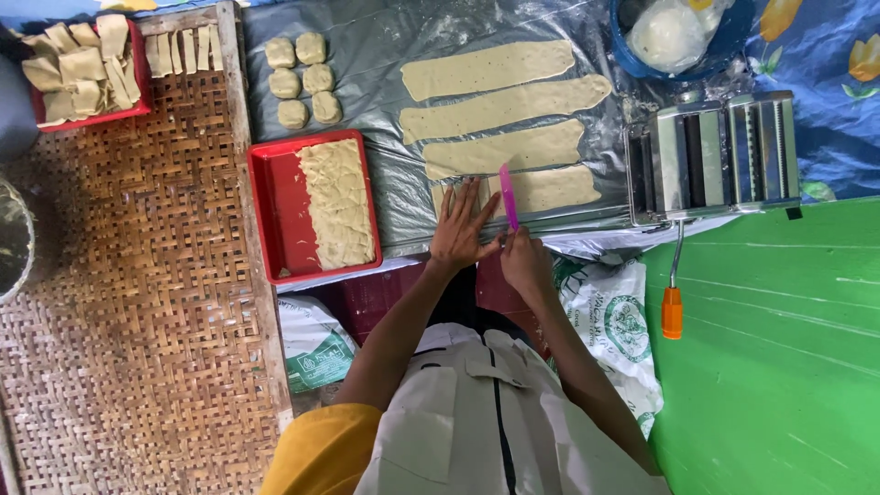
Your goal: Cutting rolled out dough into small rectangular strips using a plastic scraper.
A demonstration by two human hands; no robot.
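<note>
The head camera looks down on a work surface covered with a grey plastic sheet (385, 73) dusted with flour. Four long flat strips of pale dough (500, 110) lie across the sheet, one below the other. The left hand (460, 229) is spread flat, fingers open, pressing on the left end of the nearest dough strip (550, 188). The right hand (524, 261) is closed around the lower end of a thin pink plastic cutter (508, 195), whose blade stands across that same strip just beside the left fingers.

Left of the strips, six small round dough balls (300, 80) sit in two columns on the sheet. Below them a red rectangular plastic tray (275, 206) holds a layer of cut dough pieces over its right half. Farther left a brown woven bamboo mat (137, 302) in a wooden frame carries a second red tray (137, 101) piled with pale dough squares.

To the right a shiny metal hand-crank pasta roller (710, 156) with an orange-gripped handle (672, 312) stands at the sheet's edge, beside a bright green surface (779, 348). A blue bowl (733, 41) holding a bagged lump of dough rests on a blue flowered cloth (839, 119) at the top right.
</note>
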